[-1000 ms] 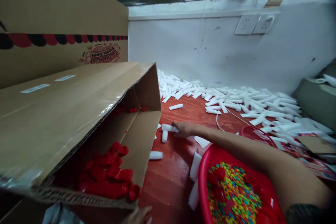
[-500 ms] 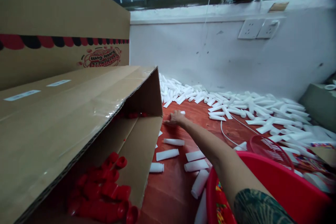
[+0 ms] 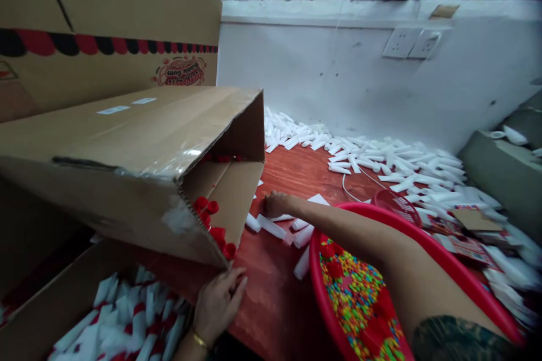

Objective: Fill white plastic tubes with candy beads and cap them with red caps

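Note:
My right hand [image 3: 274,204] reaches over the red-brown table top, just right of the open cardboard box [image 3: 249,192]. Its fingers curl downward, smeared and partly hidden, right beside several white plastic tubes [image 3: 271,227]; whether it grips one I cannot tell. My left hand [image 3: 218,303], with a gold bracelet [image 3: 200,340] at the wrist, rests at the table's near edge below the box corner. Its thumb and fingers are apart and nothing shows between them. Red caps [image 3: 217,234] lie inside the box mouth.
Under my right arm stands a red tub [image 3: 317,287] of small colourful pieces [image 3: 353,287]. White tubes with red caps [image 3: 139,321] fill a carton at lower left. Loose white tubes [image 3: 406,166] are heaped along the wall, near a red plastic basket [image 3: 396,206].
My view has tilted and shifted, bringing the red tub's contents and the lower-left carton into sight. My left hand has come into view. My right hand has drawn nearer, with tubes shifted beside it.

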`<state>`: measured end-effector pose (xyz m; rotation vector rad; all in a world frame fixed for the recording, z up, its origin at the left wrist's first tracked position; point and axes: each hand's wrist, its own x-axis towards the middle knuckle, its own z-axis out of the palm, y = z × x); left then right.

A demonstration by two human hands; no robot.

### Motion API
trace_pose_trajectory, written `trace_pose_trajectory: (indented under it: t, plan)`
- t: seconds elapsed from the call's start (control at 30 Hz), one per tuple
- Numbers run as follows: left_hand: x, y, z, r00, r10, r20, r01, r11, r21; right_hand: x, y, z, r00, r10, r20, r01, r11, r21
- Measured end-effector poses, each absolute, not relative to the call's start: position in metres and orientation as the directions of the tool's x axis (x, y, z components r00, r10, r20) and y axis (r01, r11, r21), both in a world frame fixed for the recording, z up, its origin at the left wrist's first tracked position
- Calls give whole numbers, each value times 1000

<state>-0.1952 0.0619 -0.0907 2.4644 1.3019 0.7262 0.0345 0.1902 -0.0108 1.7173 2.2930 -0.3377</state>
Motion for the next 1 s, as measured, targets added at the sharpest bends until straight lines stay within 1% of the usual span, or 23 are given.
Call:
trace_pose_trajectory:
  t: [0.1,0.17,0.27,0.37,0.43,0.47,0.53,0.6,0.7,0.77,0.83,1.0]
  plan:
    - [-191,59,-81,473,859,197,748,-509,427,33,164,8,-257,852,-456,961,276,-26]
    - [-184,58,-75,483,860,162,756,-503,418,36,146,24,-266,856,-444,959,280,-37]
    - [-166,59,-65,531,828,180,729,-555,399,49,112,50,-277,904,-326,960,272,-61]
    - [-142,61,-54,525,829,193,764,-559,321,73,67,71,-263,953,-150,961,244,-132]
    - [-128,63,-49,528,831,176,788,-557,264,94,34,77,-208,977,-53,964,195,-181]
    - [-122,64,-47,546,822,162,784,-570,247,105,17,76,-164,986,-22,967,156,-199]
    - [-114,66,-45,603,786,136,753,-617,230,126,-13,69,-71,997,-24,966,63,-249]
    - [-110,67,-45,642,758,115,728,-650,220,143,-39,56,1,999,-48,949,-16,-315]
    - [-111,65,-46,670,737,95,712,-673,200,158,-62,33,60,994,-89,912,-91,-399]
    - [-114,61,-47,682,726,87,705,-684,186,160,-68,22,89,990,-106,907,-125,-401]
    - [-117,56,-50,696,713,78,695,-697,176,159,-67,17,100,990,-102,921,-131,-368]
    - [-122,48,-57,716,696,55,680,-713,169,156,-61,13,44,995,-86,945,-70,-320]
